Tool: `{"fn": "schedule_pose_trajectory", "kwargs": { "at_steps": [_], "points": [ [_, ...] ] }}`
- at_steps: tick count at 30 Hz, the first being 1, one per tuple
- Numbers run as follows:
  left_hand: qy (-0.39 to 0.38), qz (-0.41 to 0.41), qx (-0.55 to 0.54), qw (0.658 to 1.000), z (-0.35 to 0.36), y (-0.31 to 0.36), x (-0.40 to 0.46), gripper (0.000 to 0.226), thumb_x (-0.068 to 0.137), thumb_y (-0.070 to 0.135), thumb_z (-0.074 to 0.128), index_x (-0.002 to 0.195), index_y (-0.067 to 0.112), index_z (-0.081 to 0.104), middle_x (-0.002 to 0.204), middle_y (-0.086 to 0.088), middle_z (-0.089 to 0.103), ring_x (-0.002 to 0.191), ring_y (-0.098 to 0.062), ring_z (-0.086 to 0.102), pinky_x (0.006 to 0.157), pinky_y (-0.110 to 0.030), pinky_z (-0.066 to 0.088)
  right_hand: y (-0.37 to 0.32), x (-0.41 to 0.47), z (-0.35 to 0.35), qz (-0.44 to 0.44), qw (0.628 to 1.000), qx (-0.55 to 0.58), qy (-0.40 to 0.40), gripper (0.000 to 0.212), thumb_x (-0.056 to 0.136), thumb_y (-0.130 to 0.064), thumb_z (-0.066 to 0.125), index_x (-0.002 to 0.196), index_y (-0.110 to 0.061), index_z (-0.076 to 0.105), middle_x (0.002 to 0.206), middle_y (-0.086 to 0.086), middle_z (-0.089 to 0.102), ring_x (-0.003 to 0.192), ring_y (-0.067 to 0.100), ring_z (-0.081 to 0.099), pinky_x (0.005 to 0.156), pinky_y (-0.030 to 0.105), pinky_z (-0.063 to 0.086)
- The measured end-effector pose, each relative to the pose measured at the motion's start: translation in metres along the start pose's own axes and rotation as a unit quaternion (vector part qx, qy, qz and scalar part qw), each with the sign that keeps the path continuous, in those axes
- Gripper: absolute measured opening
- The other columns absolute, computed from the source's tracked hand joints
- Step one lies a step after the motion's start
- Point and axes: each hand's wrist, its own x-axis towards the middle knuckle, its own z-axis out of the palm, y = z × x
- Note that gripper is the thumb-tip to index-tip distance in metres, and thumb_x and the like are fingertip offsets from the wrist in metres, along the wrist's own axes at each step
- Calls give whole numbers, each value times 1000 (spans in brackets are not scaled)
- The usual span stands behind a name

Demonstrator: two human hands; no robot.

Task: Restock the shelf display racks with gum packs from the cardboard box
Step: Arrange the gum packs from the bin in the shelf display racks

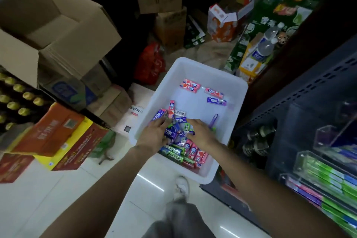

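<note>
The gum packs (178,133) are seen as small flat sticks in purple, pink, green and white wrappers, heaped loosely in the near half of a white plastic bin (195,65). A few more lie apart toward the far end: 2 pink packs (190,85) touching one another, a single pink one (214,92) and a single purple one (216,101) just beside it. The bin is set on the floor, between stacked cartons and a dark shelf unit (309,91).

Both hands are lowered into the heap. The left hand (154,134) is laid palm-down with its fingers spread over purple packs; the right hand (201,132) is laid palm-down on the heap just beside it. Whether either hand is closed on a pack cannot be told, since the fingertips are buried among the wrappers.

The display racks (326,177) at the lower right are cut off by the frame edge, and only green, pink and purple pack ends can be made out behind clear fronts. An open cardboard box (58,25) is seen at the upper left; its contents are hidden. Print on the wrappers is blurred.
</note>
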Motion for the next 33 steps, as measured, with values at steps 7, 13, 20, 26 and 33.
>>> {"fn": "schedule_pose_trajectory", "kwargs": {
  "at_steps": [7,13,20,26,33],
  "points": [
    [-45,45,98,993,9,-9,19,73,94,36,50,151,29,4,157,4,14,144,-18,15,115,-35,12,22,20,9,33,985,-171,-5,56,92,-31,56,143,-19,35,146,8,34,135,27,29,112,34,23],
    [-60,66,102,991,6,-11,32,78,91,39,55,151,29,6,158,4,12,140,-21,26,114,-33,15,23,23,-5,56,965,-254,-30,45,89,-14,60,131,-12,46,127,11,49,120,28,47,99,34,37],
    [-40,76,56,995,6,-13,27,78,90,34,58,151,27,8,158,3,14,143,-17,21,115,-29,7,16,22,-20,63,975,-177,-114,42,83,-16,70,119,-5,50,119,16,47,109,32,50,84,33,41],
    [-17,78,5,997,8,-15,27,74,84,29,67,147,24,28,148,0,36,131,-23,37,111,-29,20,15,-1,-22,83,996,-8,6,26,88,-10,61,97,-14,37,101,17,58,89,32,58,75,40,47],
    [-19,93,54,994,3,-13,32,66,85,32,66,143,27,36,141,-3,36,129,-23,39,108,-31,24,0,-12,-30,110,973,157,128,27,87,-11,63,96,-11,37,88,8,51,81,22,53,60,23,33]
  ]
}}
